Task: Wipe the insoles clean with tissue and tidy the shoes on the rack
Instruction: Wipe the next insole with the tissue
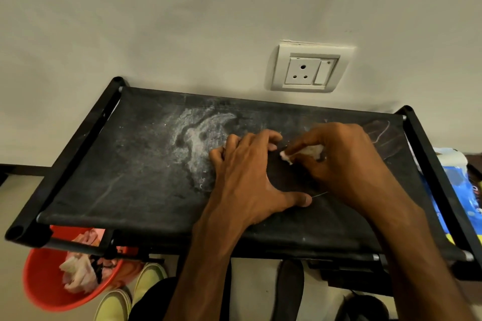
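Crumpled tissue (307,151), long axis roughly left to right with its ragged end toward the left hand (247,172), pinched by the curled fingers of the right hand (339,161) at the rack's dusty black top shelf (130,164), where the left hand rests with knuckles arched and thumb splayed; whether it grips anything cannot be told.

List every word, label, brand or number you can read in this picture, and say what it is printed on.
None can be read.
The blue packet beside the rack carries print, too blurred to read.
The wall socket shows no lettering.
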{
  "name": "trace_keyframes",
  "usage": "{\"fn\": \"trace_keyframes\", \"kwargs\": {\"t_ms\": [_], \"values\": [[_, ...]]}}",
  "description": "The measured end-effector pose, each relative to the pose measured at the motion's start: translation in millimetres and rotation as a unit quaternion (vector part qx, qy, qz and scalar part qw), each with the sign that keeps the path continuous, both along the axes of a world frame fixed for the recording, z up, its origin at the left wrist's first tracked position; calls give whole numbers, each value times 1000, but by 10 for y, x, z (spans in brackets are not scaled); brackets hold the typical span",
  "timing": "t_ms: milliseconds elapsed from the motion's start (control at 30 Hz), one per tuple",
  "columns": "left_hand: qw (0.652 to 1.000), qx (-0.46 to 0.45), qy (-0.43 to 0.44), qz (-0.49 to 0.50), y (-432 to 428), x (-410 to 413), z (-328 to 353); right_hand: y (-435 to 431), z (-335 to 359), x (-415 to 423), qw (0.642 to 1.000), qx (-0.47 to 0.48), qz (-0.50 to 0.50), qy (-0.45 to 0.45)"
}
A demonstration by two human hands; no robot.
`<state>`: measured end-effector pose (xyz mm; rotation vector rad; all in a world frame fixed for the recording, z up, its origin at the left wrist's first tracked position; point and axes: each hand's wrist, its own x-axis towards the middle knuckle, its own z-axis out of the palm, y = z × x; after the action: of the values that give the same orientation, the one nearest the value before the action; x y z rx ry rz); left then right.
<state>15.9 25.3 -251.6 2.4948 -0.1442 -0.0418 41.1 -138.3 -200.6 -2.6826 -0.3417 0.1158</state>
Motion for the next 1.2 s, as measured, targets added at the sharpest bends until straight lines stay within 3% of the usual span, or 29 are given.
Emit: {"fn": "trace_keyframes", "kwargs": {"t_ms": [467, 667, 867, 967, 1033, 1200], "values": [[1000, 17, 4, 4, -6, -15, 38, -299, 188, -103, 984, -62, 66, 153], [1000, 15, 11, 4, 7, -10, 35, -133, 14, -47, 994, -101, 6, 32], [1000, 25, 8, 4, -8, -9, 33, -5, -213, 32, 994, -31, -25, -103], [999, 38, -1, 7, -3, -13, 39, 2, -271, 31, 992, 6, -35, -121], [999, 40, -2, 12, -2, -16, 46, -22, -246, 30, 994, 15, -38, -102], [999, 48, 4, 14, -10, -18, 64, -191, -61, 20, 997, -31, -16, 65]]}}
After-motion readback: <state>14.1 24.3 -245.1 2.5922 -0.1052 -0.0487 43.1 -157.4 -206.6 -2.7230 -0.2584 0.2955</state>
